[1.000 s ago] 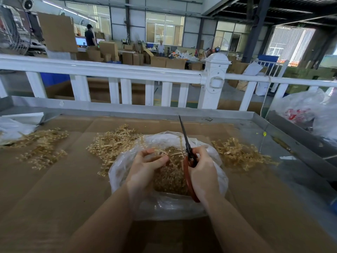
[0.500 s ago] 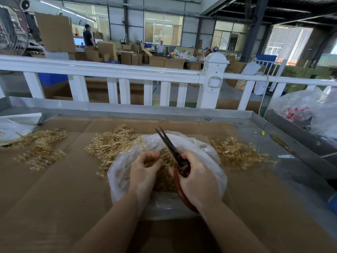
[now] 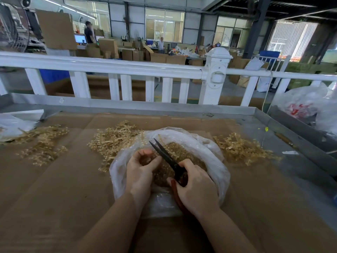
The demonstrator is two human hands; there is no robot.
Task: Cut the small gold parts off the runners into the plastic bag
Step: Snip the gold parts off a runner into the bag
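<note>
Gripping one pair of dark-bladed, red-handled scissors (image 3: 170,162), the right hand (image 3: 196,189) cuts over one crinkly clear plastic bag (image 3: 209,154); left-hand (image 3: 139,172) fingers pinch a gold runner (image 3: 145,160); three spiky gold piles (image 3: 113,141) lie around.

A factory floor or packing workshop. Behind the white railing (image 3: 109,67) stretch a high hall with steel columns (image 3: 255,28), large windows (image 3: 164,24) and stacked cardboard boxes (image 3: 107,45) (two workers stand among them). On the near side of the railing, a metal-rimmed workbench (image 3: 127,106) lined with cardboard carries heaps of gold runners (image 3: 113,141).
</note>
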